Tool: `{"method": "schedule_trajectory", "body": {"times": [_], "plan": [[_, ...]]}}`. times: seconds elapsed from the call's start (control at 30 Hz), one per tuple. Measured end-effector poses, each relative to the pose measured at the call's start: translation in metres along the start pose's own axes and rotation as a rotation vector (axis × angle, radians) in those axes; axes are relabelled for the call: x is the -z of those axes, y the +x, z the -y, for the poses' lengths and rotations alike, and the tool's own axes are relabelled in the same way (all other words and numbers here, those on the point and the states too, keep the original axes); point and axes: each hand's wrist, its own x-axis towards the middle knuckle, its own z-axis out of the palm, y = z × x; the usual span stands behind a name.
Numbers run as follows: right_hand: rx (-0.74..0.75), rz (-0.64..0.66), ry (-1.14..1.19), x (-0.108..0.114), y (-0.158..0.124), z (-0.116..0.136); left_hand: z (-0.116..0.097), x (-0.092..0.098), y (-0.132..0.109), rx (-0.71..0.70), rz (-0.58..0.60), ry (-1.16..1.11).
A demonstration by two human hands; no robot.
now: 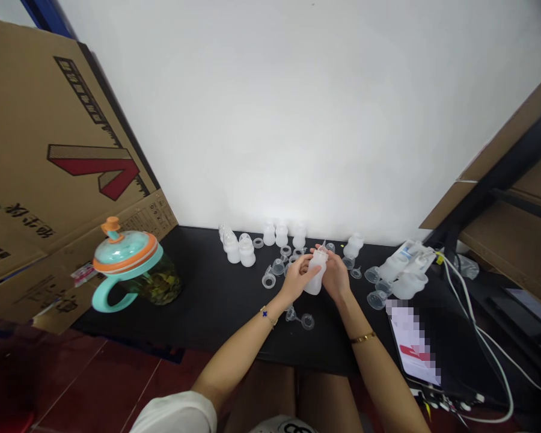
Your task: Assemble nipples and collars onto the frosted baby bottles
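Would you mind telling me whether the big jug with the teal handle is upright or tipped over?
Upright: the clear jug with the teal handle stands on its base on the black mat, orange-rimmed lid on top.

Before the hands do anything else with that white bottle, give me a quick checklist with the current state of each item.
1. Bottle held: ok. The white bottle sits between the left hand and the right hand, above the black mat.
2. Both hands gripping: ok, fingers of both wrap the bottle.
3. Bottle fitted with its cap: cannot tell, the top is too small and partly hidden.
4. Loose clear parts within reach: ok, clear rings lie just below the hands.
5. Other white bottles out of the way: ok, a row stands by the wall.
6. Green jug apart from the work: ok, far left on the mat.
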Motion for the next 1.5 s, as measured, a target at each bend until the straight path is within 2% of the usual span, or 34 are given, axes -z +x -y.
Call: {"method": "schedule_trajectory", "body": {"times": [0.3, 0.9, 1.2, 1.5], "plan": [[-0.029, 0.024, 0.087, 0.0034, 0.0010, -0.0005, 0.0002, -0.0001, -0.0002, -0.005, 0.002, -0.010], [0.030, -0.016, 0.059, 0.0062, 0.0023, -0.0049, 0.0005, 0.0000, -0.0006, 0.004, -0.001, 0.008], [-0.023, 0.042, 0.085, 0.0034, 0.0016, -0.0010, -0.0023, -0.0004, -0.0018, -0.006, -0.020, -0.008], [-0.053, 0.035, 0.098, 0.0034, 0.0008, 0.0000, 0.0009, -0.0002, -0.0006, -0.006, -0.026, 0.005]]}}
